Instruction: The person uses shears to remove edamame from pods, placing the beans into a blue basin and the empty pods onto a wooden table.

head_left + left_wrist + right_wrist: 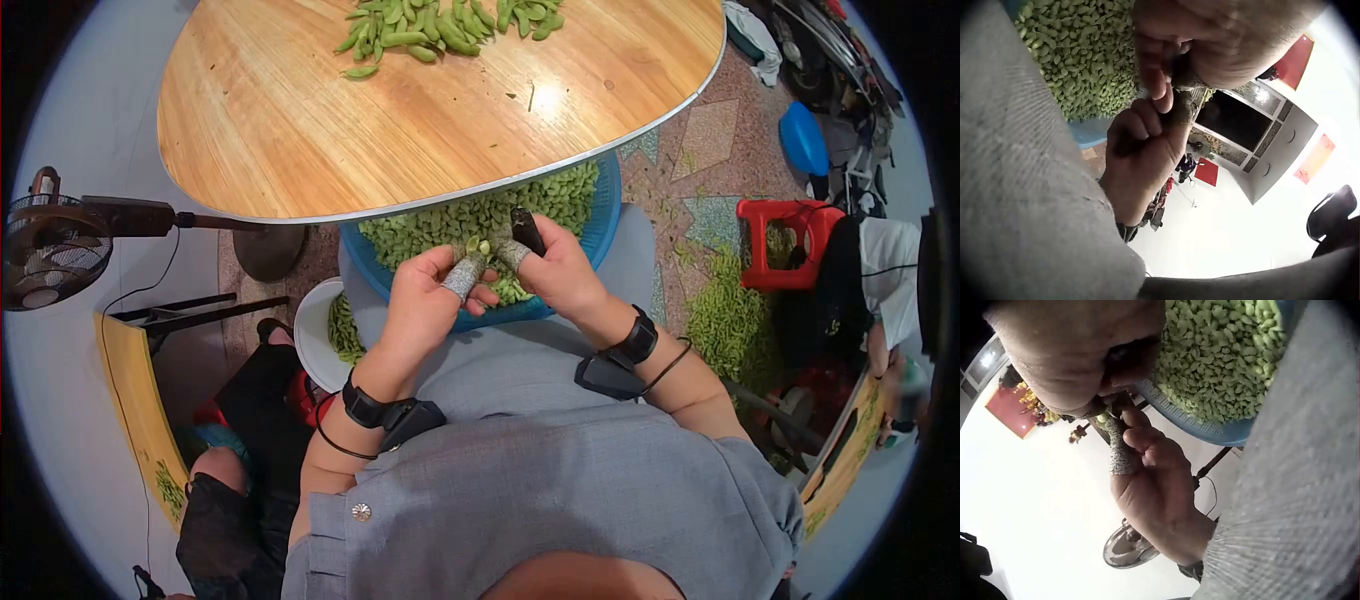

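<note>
Above the blue basket (609, 195) of green beans (560, 200), presumably so that anything dropped would be caught, the left hand's (423, 292) grip narrowly pinched a small green pod (476, 244), while the right hand's (565, 275) grip held a dark object (526, 230) just beside it.

Glossy wooden tabletop (300, 140), blue plastic basin (608, 205)

Grey shirt (540, 490), black wrist straps (367, 406)
</note>
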### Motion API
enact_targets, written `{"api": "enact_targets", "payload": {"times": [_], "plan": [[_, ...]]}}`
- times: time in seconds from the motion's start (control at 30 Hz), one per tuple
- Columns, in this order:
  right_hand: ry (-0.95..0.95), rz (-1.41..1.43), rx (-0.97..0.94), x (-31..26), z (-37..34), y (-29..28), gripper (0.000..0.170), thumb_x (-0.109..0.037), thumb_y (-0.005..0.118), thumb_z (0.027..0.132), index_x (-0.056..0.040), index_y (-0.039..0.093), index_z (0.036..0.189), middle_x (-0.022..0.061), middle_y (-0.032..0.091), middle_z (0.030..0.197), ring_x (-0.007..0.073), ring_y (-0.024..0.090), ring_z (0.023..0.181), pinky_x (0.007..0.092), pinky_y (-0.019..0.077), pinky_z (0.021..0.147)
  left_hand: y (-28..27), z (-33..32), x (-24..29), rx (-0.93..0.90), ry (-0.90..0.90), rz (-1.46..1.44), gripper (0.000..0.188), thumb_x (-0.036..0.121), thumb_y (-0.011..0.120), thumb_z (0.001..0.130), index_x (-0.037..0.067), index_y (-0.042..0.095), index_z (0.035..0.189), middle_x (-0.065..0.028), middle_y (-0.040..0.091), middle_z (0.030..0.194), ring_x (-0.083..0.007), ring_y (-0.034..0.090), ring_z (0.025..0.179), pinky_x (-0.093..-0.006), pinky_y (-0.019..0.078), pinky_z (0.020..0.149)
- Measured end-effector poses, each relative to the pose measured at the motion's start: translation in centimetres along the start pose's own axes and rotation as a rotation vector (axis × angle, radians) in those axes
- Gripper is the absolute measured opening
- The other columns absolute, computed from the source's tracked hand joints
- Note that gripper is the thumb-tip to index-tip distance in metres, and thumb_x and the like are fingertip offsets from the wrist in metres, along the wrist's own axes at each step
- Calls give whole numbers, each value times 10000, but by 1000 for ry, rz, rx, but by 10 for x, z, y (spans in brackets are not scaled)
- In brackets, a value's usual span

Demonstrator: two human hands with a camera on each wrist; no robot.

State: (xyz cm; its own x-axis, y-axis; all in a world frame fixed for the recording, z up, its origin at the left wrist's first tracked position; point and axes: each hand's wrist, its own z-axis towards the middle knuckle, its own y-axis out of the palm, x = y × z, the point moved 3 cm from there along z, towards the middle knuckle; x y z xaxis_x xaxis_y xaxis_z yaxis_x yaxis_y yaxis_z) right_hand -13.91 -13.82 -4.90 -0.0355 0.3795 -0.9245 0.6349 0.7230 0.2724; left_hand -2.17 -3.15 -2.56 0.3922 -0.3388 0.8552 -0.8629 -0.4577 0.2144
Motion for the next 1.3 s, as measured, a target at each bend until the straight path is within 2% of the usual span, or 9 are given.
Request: {"api": "enact_targets", "payload": {"times": [0.13,0.43,0.57,0.67,0.77,0.97,1.0,1.07,1.3], "plan": [[-104,-154,15,10,5,-2,174,-106,592,844,3,556,975,7,582,780,73,517,731,252,461,653,-3,6,-5,-48,67,155,200,-72,446,853,-19,601,967,-78,652,798,-111,609,624,-220,481,520],[-140,-801,90,-1,10,-16,156,-125,605,835,12,568,901,36,564,670,88,478,617,289,431,545,-15,5,-3,-13,-16,107,82,62,519,907,29,577,955,-38,609,707,-96,565,530,-218,437,463],[-226,-440,63,1,8,-6,147,-122,604,834,9,567,889,59,533,646,96,473,603,285,426,540,-20,7,-9,-88,-59,-187,103,109,522,926,41,570,987,-39,607,710,-103,559,512,-221,435,441],[76,-330,-25,-15,1,10,139,-112,598,826,8,568,889,72,510,634,98,476,606,286,429,543,-26,6,-9,-143,-50,-308,119,141,519,938,47,571,988,-54,620,734,-112,569,509,-223,431,421],[-181,-634,-14,-38,3,19,139,-99,590,808,10,573,894,90,514,634,121,488,591,296,434,545,-42,-1,-9,-54,-28,-210,147,85,493,929,39,577,1040,-75,644,805,-117,606,577,-221,461,466],[-514,-1006,-142,-132,42,69,162,-156,606,778,-8,552,816,200,566,683,372,573,640,406,453,566,-133,-45,-36,419,153,199,211,12,485,880,-21,580,1065,-81,655,866,-103,616,642,-208,481,530],[-579,-1054,-121,-138,59,75,175,-171,622,794,-9,568,834,180,562,671,325,549,598,369,444,553,-157,-55,-56,524,147,225,261,18,558,815,-16,578,1073,-127,661,854,-206,642,657,-293,511,574],[-654,-1165,-81,-146,99,86,192,-191,630,807,-11,582,853,170,576,691,314,544,597,360,447,564,-189,-78,-66,603,159,1008,349,14,594,727,0,570,1075,-210,637,837,-368,622,733,-405,509,664],[-543,-1452,171,-123,184,98,216,-212,593,788,-15,588,877,216,613,843,386,590,818,479,468,725,-199,-111,-72,738,-20,1274,350,-37,548,657,18,601,999,-264,593,824,-467,551,801,-477,475,722]]}}
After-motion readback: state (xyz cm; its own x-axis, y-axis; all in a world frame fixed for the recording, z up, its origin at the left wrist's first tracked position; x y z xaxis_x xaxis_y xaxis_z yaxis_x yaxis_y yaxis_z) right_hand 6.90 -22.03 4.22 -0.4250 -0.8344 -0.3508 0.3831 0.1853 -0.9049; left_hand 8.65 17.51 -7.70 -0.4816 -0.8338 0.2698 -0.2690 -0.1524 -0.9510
